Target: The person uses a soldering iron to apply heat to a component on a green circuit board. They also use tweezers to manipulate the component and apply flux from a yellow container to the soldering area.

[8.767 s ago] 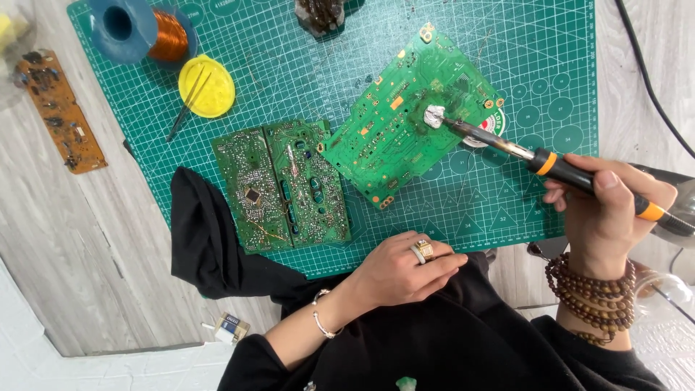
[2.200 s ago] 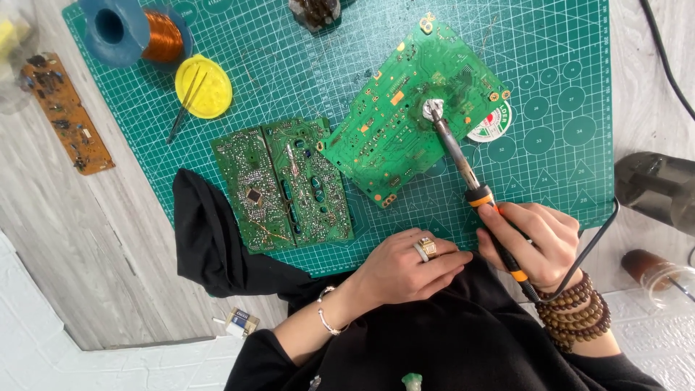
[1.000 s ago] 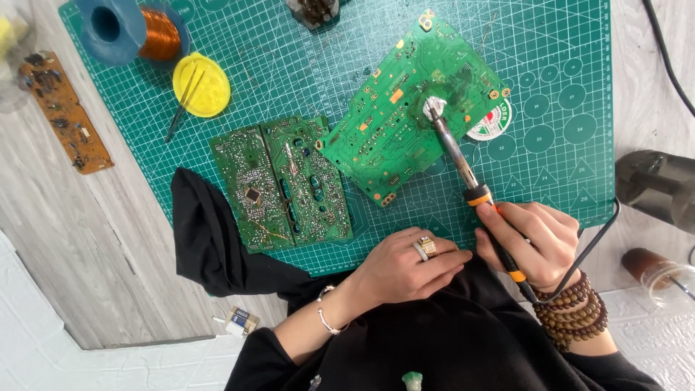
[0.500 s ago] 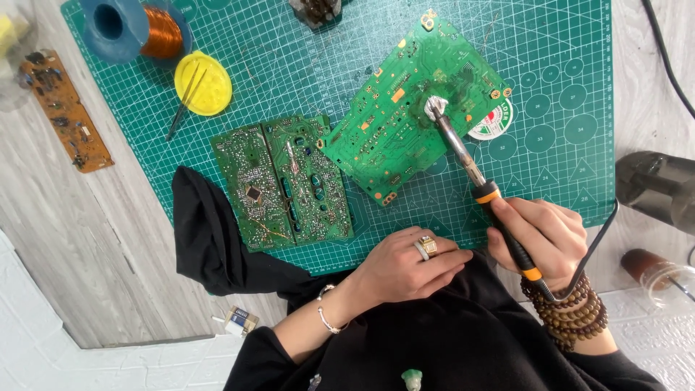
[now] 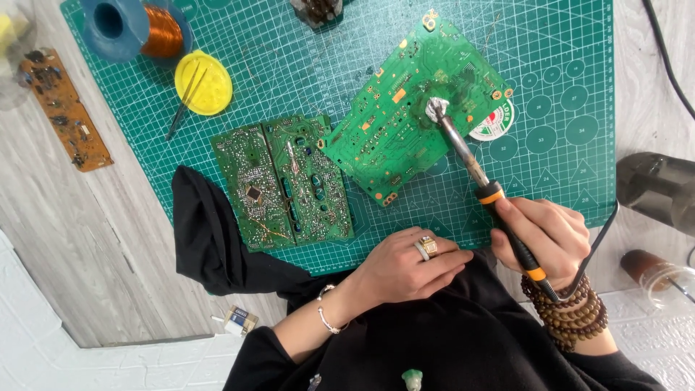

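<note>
My right hand grips a soldering iron with a black and orange handle. Its metal tip rests on a shiny blob of solder on the bright green circuit board, which lies tilted on the green cutting mat. My left hand lies curled at the mat's near edge, holding nothing, a ring on one finger. Left of the bright board lie two darker green circuit boards side by side.
A yellow round tin with tweezers across it and a blue spool of copper wire sit at the mat's far left. A brown circuit board lies on the wooden table. A dark device and a glass jar stand at right.
My right hand shifted a little to the right and tilted the soldering iron's handle; the tip stays on the same spot of the bright green board. My left hand has not moved.
</note>
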